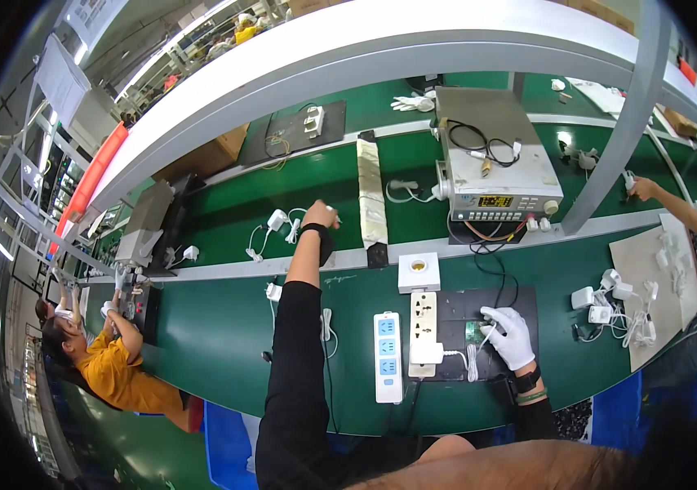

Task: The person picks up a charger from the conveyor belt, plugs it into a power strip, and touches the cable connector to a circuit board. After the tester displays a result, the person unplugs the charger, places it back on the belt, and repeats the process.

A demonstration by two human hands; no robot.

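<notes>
1. On the desk (210,318), a white adapter (426,353) sits plugged into the near end of the cream power strip (423,314); that connection is made.
2. Just right of the strip, the adapter's cord (472,363) lies bundled on a black mat (521,302).
3. Right of that bundle and the strip, the gloved right hand (513,339) is beside a small green board (472,331), fingers bent; I cannot tell whether they grip the cord. This stage looks unfinished.
4. Well right of the strip, clustered adapters (583,298) lie unplugged, perhaps finished or pending.
5. Beyond and left of the strip, the left hand (320,215) has curled fingers; any grip is unclear. Loose adapters (277,220) nearby remain unplugged.
</notes>
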